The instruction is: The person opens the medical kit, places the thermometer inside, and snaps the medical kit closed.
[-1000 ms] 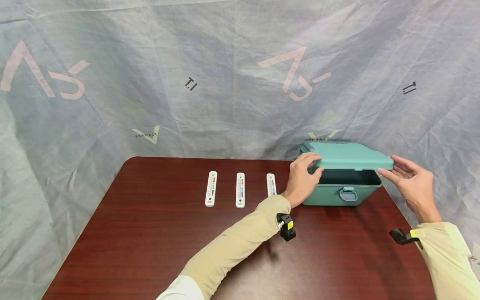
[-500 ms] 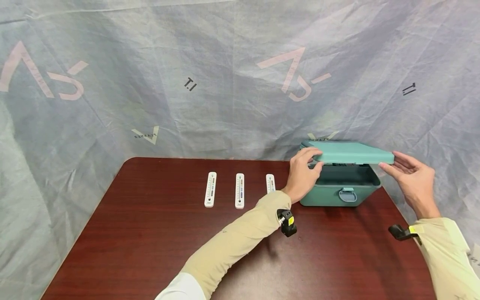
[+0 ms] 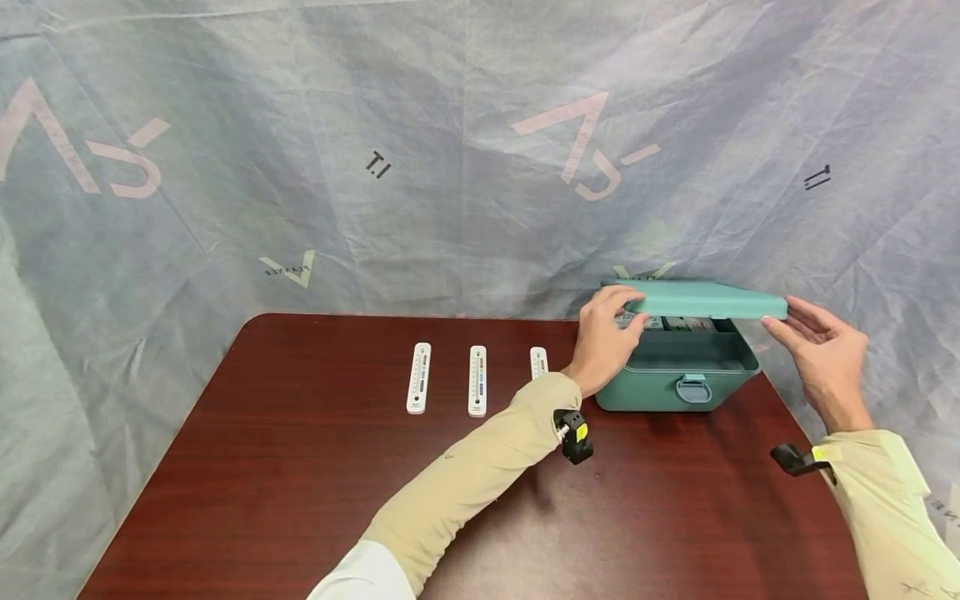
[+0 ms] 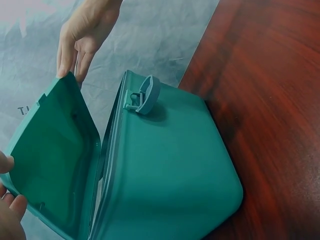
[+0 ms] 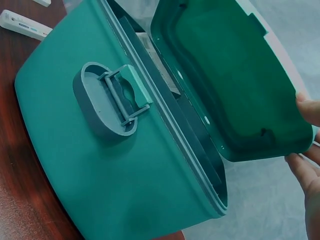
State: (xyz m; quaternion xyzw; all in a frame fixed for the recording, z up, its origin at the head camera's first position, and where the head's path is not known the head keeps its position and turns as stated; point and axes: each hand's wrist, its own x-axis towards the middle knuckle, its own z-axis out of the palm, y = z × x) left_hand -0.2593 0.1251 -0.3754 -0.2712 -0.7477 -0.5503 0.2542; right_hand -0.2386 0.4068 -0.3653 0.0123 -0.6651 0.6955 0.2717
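Note:
A teal storage box (image 3: 652, 390) stands at the table's back right with its lid (image 3: 712, 300) raised partway, hinged at the back. My left hand (image 3: 602, 342) pinches the lid's left front corner between thumb and fingers. At the opposite front corner, my right hand (image 3: 828, 362) holds the lid the same way, thumb (image 5: 310, 107) at its edge. A grey-blue loop latch (image 5: 107, 102) hangs undone on the box front. Through the gap, pale printed items (image 3: 688, 323) show in the rear of the box; the lid hides part of them.
Left of the box, three white thermometers lie in a row: a left one (image 3: 419, 379), a middle one (image 3: 477, 381) and a right one (image 3: 538, 362), partly covered by the left sleeve. A grey cloth backdrop (image 3: 450, 208) hangs behind the dark red table (image 3: 300, 467).
Both hands have lifted the front edge of the lid higher, widening the opening. The pale printed items inside have come into sight. The thermometers lie as before.

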